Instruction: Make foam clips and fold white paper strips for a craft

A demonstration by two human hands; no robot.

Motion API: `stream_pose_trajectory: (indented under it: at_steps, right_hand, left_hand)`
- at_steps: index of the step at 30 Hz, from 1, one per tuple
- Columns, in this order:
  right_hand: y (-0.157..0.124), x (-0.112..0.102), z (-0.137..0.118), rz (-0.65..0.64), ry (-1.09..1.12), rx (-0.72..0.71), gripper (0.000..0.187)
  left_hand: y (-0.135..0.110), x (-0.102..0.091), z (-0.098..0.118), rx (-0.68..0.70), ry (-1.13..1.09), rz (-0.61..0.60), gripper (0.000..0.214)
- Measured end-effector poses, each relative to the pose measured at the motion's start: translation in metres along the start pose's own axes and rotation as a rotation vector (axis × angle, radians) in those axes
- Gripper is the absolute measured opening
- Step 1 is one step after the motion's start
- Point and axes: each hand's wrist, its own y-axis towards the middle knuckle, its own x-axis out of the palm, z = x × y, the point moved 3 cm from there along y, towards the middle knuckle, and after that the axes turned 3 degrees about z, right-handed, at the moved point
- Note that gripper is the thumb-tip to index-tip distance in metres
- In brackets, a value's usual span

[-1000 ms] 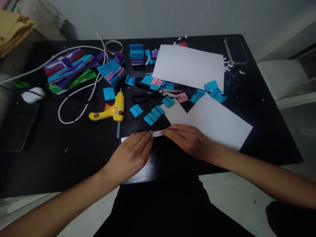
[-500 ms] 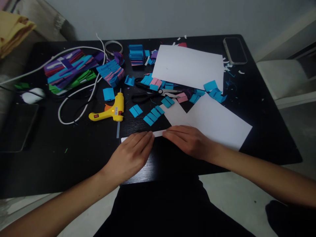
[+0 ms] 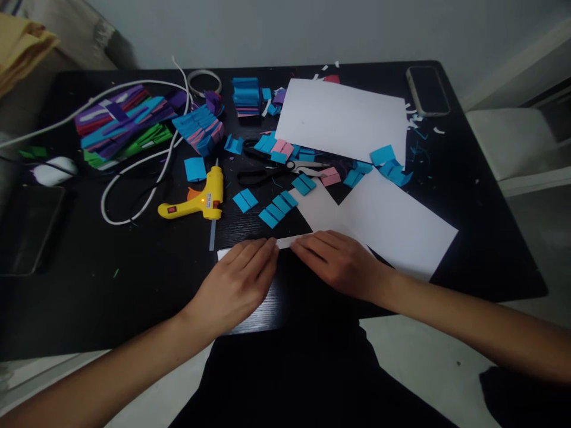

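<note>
A narrow folded strip of white paper [image 3: 284, 242] lies near the table's front edge, under both hands. My left hand [image 3: 238, 276] presses its left part, fingers together and thumb side hidden. My right hand [image 3: 336, 258] has its fingertips on the strip's right part, fingers bent and close together. Between the two hands a short length of the strip shows. Just beyond them lie small folded blue paper pieces [image 3: 278, 209] and a loose white sheet [image 3: 392, 223]. A yellow glue gun [image 3: 213, 193] with a lit orange light rests left of these pieces.
Black scissors [image 3: 267, 175] lie among blue and pink paper pieces. Another white sheet [image 3: 341, 119] is behind them. Bundles of coloured strips [image 3: 127, 128] and a looped white cable [image 3: 109, 178] occupy the left. A phone [image 3: 427, 90] sits at the back right corner.
My right hand has slid slightly left and nearer me along the strip, and more of the strip shows beyond its fingers. My left hand stays almost in place.
</note>
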Motion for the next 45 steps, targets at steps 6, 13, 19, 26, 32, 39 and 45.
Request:
stream_pose_trajectory:
  at_steps: [6, 13, 19, 26, 32, 39, 45]
  right_hand:
    - [-0.011, -0.002, -0.002, -0.011, 0.031, 0.116, 0.028]
    - [-0.022, -0.008, 0.001, 0.015, 0.027, 0.178, 0.029]
    - [-0.022, -0.007, -0.003, -0.006, 0.014, 0.202, 0.03]
    - [-0.017, -0.001, -0.012, -0.069, -0.023, 0.292, 0.041]
    - [-0.022, -0.004, -0.01, -0.086, -0.078, 0.356, 0.043]
    - [-0.037, -0.015, -0.001, -0.098, -0.158, 0.453, 0.036]
    - [-0.045, -0.018, 0.008, -0.108, -0.225, 0.503, 0.043]
  left_hand:
    - [0.0, 0.002, 0.002, 0.038, -0.002, -0.017, 0.029]
    - [0.001, 0.001, 0.003, 0.041, 0.02, -0.007, 0.03]
    - [0.001, 0.002, 0.004, 0.05, 0.03, -0.022, 0.03]
    - [0.001, 0.003, 0.005, 0.051, 0.048, -0.02, 0.031]
    - [0.0, 0.003, 0.004, 0.046, 0.048, -0.025, 0.03]
    - [0.001, 0.002, 0.004, 0.057, 0.073, -0.034, 0.03]
    - [0.002, 0.002, 0.005, 0.062, 0.069, -0.024, 0.029]
